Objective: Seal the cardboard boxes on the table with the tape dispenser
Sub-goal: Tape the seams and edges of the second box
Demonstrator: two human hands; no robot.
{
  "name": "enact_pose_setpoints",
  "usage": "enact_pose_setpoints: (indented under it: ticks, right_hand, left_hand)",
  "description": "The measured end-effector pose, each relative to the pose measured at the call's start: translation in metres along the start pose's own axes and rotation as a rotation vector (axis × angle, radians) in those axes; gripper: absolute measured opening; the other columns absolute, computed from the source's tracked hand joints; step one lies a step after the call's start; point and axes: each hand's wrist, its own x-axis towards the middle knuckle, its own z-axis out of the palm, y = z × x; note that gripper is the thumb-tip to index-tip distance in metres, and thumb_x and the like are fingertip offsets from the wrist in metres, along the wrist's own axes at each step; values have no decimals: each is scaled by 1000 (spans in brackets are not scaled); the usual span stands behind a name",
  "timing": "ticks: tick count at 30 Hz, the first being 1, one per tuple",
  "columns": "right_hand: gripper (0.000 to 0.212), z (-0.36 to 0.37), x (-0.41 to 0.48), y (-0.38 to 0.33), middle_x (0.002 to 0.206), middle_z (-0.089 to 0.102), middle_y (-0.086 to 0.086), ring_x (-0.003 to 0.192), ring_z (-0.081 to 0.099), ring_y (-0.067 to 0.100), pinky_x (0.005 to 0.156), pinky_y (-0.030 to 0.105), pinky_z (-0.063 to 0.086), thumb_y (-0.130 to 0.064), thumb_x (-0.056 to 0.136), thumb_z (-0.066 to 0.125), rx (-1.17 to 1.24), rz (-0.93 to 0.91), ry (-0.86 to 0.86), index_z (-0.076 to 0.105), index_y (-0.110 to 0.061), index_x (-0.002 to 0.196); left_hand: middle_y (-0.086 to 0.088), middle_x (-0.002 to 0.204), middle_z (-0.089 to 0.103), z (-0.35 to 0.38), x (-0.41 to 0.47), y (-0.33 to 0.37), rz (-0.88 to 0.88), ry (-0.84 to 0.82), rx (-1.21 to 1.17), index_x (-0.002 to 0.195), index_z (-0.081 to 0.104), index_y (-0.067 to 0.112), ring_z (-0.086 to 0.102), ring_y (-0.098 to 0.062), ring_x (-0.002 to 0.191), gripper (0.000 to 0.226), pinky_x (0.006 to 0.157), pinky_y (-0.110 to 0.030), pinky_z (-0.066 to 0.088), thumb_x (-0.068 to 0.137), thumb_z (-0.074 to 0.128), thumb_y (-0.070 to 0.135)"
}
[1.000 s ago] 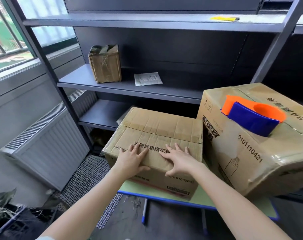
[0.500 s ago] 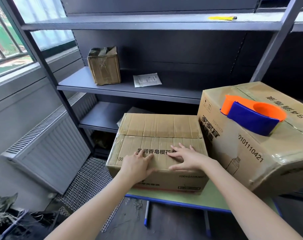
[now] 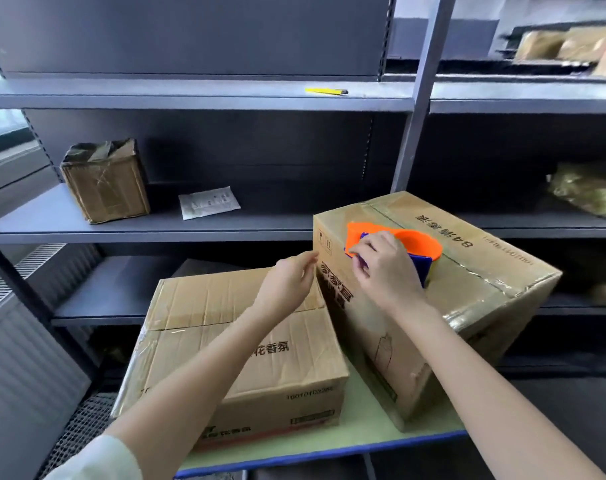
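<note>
Your right hand grips the tape dispenser atop the taller box. Your left hand hovers apart, fingers loose, over the lower box on the counter.

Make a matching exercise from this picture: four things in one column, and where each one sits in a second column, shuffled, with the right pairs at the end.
Things
1. tape dispenser
2. yellow tool
3. small taped box
4. low cardboard box

Places
A. on the upper shelf
B. on the green table, to the left of the tall cardboard box
C. on top of the tall cardboard box, under the right hand
D. on the middle shelf, left of the paper slip

Pairs: 1-C, 2-A, 3-D, 4-B
</note>
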Motion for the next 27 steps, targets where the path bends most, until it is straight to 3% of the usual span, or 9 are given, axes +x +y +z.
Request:
enact_pose_setpoints:
  ticks: [2,6,10,14,18,20,23,27]
  right_hand:
    - [14,-7,3,11,86,64,11,83,58,32,71,38,48,-7,74,70,-155,102,37,67,-4,87]
    - [34,-14,2,22,113,59,9,104,55,28,87,36,40,-32,93,48,-319,318,-204,49,-10,118]
    - [32,-14,1,21,107,65,6,96,61,25,74,30,37,-34,99,37,-299,295,-220,44,-11,120]
    - [31,-15,1,21,110,64,4,98,60,23,68,28,31,-32,99,39,-249,288,-207,45,-12,123]
    - [38,-16,-2,19,110,66,8,97,61,26,69,27,34,-31,98,45,-168,241,-161,45,-12,131]
    - [38,-16,-1,17,107,67,9,93,62,27,66,25,32,-32,96,48,-95,214,-121,48,-13,129]
    - [34,-12,6,4,106,68,5,91,62,27,63,24,31,-34,95,50,34,180,-113,51,-16,124]
    - [33,4,23,-31,103,68,4,87,63,27,68,31,43,-32,93,54,256,172,-155,53,-17,122]
  left_hand:
    - [-7,126,61,4,18,17,-21,-14,-163,132,52,9,56,-18,115,36,93,-19,40,98,41,11]
    - [-9,125,60,15,42,34,-3,-33,-224,131,52,9,57,-19,114,37,90,-18,39,97,39,7]
    - [-5,122,62,23,46,35,-16,-47,-287,130,54,12,60,-16,108,39,78,-14,42,95,38,4]
    - [-3,123,62,24,46,32,-16,-46,-333,130,53,12,58,-14,112,39,71,-8,40,95,38,3]
    - [-4,119,64,20,49,27,-50,-22,-387,126,57,13,60,-17,108,39,88,-29,49,94,37,2]
    - [-4,113,65,9,48,25,-91,26,-452,125,57,11,62,-14,98,37,88,-35,51,96,36,3]
    - [1,96,61,-15,43,11,-74,79,-491,115,58,18,59,5,83,30,73,-14,49,101,34,8]
    - [-1,108,63,-51,25,-30,-173,86,-642,115,61,20,60,-9,98,32,79,-18,51,102,34,9]
